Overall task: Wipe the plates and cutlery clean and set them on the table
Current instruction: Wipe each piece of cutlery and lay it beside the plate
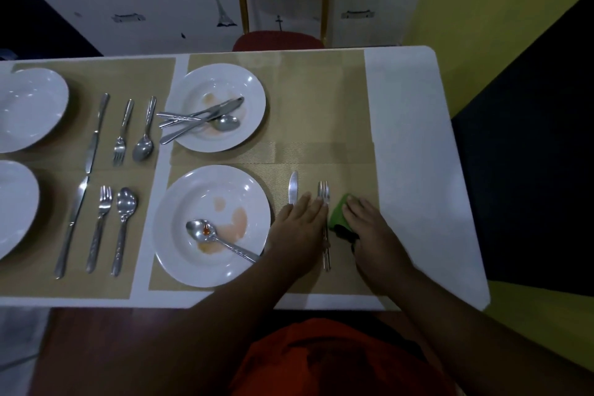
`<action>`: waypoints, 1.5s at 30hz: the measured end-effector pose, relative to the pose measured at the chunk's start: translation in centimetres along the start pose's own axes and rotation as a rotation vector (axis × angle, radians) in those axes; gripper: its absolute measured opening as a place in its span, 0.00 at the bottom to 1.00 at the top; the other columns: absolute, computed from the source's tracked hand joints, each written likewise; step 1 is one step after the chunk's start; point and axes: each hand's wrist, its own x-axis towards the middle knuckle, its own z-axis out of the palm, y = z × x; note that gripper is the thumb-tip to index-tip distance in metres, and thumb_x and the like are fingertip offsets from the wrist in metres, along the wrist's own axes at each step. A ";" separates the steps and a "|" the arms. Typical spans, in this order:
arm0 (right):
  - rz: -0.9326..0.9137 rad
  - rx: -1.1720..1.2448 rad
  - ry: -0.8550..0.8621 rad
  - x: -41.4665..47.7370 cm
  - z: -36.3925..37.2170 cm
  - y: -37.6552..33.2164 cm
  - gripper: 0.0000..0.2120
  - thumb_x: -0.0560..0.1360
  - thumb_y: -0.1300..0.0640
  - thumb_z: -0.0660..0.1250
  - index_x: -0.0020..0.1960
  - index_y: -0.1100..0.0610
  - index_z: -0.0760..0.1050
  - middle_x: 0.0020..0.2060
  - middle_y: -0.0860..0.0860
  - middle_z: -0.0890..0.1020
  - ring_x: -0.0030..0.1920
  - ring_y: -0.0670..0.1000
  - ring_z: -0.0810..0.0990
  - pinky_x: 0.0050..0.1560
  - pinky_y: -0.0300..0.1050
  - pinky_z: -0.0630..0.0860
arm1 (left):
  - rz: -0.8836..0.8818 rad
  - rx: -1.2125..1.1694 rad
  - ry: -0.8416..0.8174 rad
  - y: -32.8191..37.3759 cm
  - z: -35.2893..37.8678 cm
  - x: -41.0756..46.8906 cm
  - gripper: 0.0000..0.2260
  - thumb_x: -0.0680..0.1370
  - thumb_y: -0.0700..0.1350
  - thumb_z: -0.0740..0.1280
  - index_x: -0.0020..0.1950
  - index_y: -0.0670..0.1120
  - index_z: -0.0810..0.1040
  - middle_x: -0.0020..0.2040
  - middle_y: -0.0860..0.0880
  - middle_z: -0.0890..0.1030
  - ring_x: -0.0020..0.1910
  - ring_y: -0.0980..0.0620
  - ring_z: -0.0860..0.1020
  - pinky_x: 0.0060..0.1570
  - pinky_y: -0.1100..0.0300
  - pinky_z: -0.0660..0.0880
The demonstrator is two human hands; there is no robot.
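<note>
Neither hand grasps anything: the left hand (pixel 300 223) lies flat with straight fingers over the handle of a knife (pixel 293 186) and touches the fork (pixel 324 193) just beside it, while the right hand (pixel 369 222) presses flat-fingered on a green cloth (pixel 339 214) lying on the placemat (pixel 321 151) just right of the fork. Knife and fork lie side by side on the mat, right of the near plate (pixel 193 183), so the step in hand looks like lining up wiped cutlery for this setting. That plate holds a spoon (pixel 201 230) with a red spot in its bowl, and orange smears. The far plate (pixel 254 87) carries a loose pile of knife, fork and spoon (pixel 205 117) over faint stains. Next, probably, the spoon must be lifted out, wiped with the cloth and laid beside the fork, then the plate itself wiped. Two settings at the left (pixel 99 145) look finished.
</note>
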 end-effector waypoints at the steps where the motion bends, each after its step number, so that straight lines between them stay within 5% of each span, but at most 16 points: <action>1: -0.001 -0.007 0.003 0.0 0.1 0.0 0.33 0.71 0.74 0.58 0.73 0.58 0.60 0.75 0.51 0.60 0.76 0.52 0.51 0.72 0.39 0.47 | -0.012 -0.005 -0.014 0.1 0.1 0.1 0.31 0.73 0.56 0.71 0.72 0.42 0.73 0.72 0.43 0.75 0.72 0.41 0.71 0.64 0.47 0.72; 5: -0.019 -0.016 -0.005 -0.1 0.4 0.4 0.33 0.71 0.74 0.58 0.74 0.58 0.59 0.75 0.51 0.59 0.76 0.51 0.50 0.72 0.39 0.46 | -0.014 -0.038 -0.121 0.1 0.1 0.4 0.32 0.78 0.56 0.63 0.79 0.43 0.62 0.79 0.45 0.64 0.78 0.42 0.60 0.71 0.46 0.62; 8: 0.039 0.060 0.019 0.3 0.0 0.1 0.32 0.71 0.74 0.57 0.73 0.58 0.61 0.75 0.51 0.61 0.75 0.49 0.52 0.69 0.30 0.41 | -0.017 -0.053 -0.142 0.1 -0.3 0.1 0.33 0.80 0.57 0.61 0.80 0.44 0.58 0.81 0.46 0.59 0.80 0.44 0.54 0.73 0.48 0.57; 12: 0.030 0.110 0.128 0.7 -0.6 -1.5 0.32 0.69 0.74 0.58 0.72 0.58 0.63 0.73 0.50 0.64 0.74 0.50 0.57 0.72 0.37 0.49 | -0.065 -0.179 0.003 -0.4 -2.2 -1.2 0.26 0.79 0.51 0.63 0.76 0.42 0.68 0.76 0.44 0.69 0.76 0.43 0.65 0.70 0.50 0.65; 14: -0.044 0.125 0.132 1.1 -0.6 -2.9 0.31 0.70 0.71 0.57 0.72 0.57 0.63 0.71 0.45 0.63 0.74 0.47 0.57 0.72 0.34 0.48 | -0.124 -0.232 0.127 -1.0 -3.0 -2.9 0.19 0.78 0.48 0.64 0.67 0.43 0.77 0.64 0.44 0.79 0.63 0.41 0.76 0.58 0.51 0.72; 17: -0.151 0.146 0.103 2.1 -0.1 -5.4 0.30 0.70 0.70 0.56 0.72 0.58 0.64 0.71 0.46 0.63 0.74 0.45 0.56 0.73 0.33 0.48 | -0.344 -0.263 0.200 -2.4 -3.4 -6.2 0.07 0.78 0.49 0.65 0.49 0.46 0.78 0.45 0.47 0.79 0.44 0.46 0.76 0.42 0.51 0.74; 24: -0.351 0.124 -0.041 3.7 2.5 -11.3 0.32 0.66 0.71 0.53 0.70 0.62 0.67 0.71 0.53 0.67 0.73 0.50 0.59 0.74 0.44 0.52 | -0.856 -0.423 -0.012 -6.0 -3.2 -9.7 0.12 0.78 0.58 0.62 0.49 0.50 0.70 0.44 0.51 0.78 0.46 0.49 0.80 0.40 0.55 0.74; 30: -0.359 0.136 -0.100 3.9 4.2 -13.7 0.32 0.69 0.76 0.55 0.71 0.61 0.65 0.72 0.52 0.65 0.74 0.50 0.57 0.74 0.40 0.51 | -1.068 -0.840 0.047 -7.8 -3.6 -11.5 0.08 0.73 0.43 0.66 0.48 0.48 0.67 0.39 0.50 0.77 0.41 0.46 0.79 0.32 0.57 0.71; 34: -0.270 0.199 -0.062 4.3 4.3 -15.5 0.31 0.70 0.74 0.56 0.71 0.57 0.67 0.70 0.44 0.64 0.73 0.42 0.57 0.71 0.29 0.49 | -1.134 -1.164 0.040 -10.0 -4.2 -12.9 0.18 0.75 0.38 0.65 0.65 0.44 0.72 0.52 0.42 0.82 0.49 0.43 0.82 0.49 0.50 0.81; 39: -0.312 0.191 -0.102 4.9 4.6 -17.9 0.31 0.69 0.75 0.56 0.70 0.58 0.68 0.69 0.44 0.65 0.73 0.44 0.58 0.71 0.29 0.51 | -1.178 -1.738 -0.017 -11.3 -5.7 -13.7 0.15 0.77 0.29 0.60 0.61 0.36 0.79 0.41 0.41 0.77 0.33 0.49 0.76 0.36 0.57 0.80; 45: -0.448 0.034 -0.203 6.2 5.4 -18.8 0.31 0.69 0.75 0.57 0.70 0.59 0.66 0.72 0.52 0.64 0.74 0.49 0.57 0.74 0.39 0.53 | -1.019 -1.860 -0.056 -13.0 -7.5 -15.4 0.11 0.80 0.30 0.60 0.56 0.37 0.80 0.41 0.44 0.76 0.28 0.56 0.71 0.24 0.65 0.67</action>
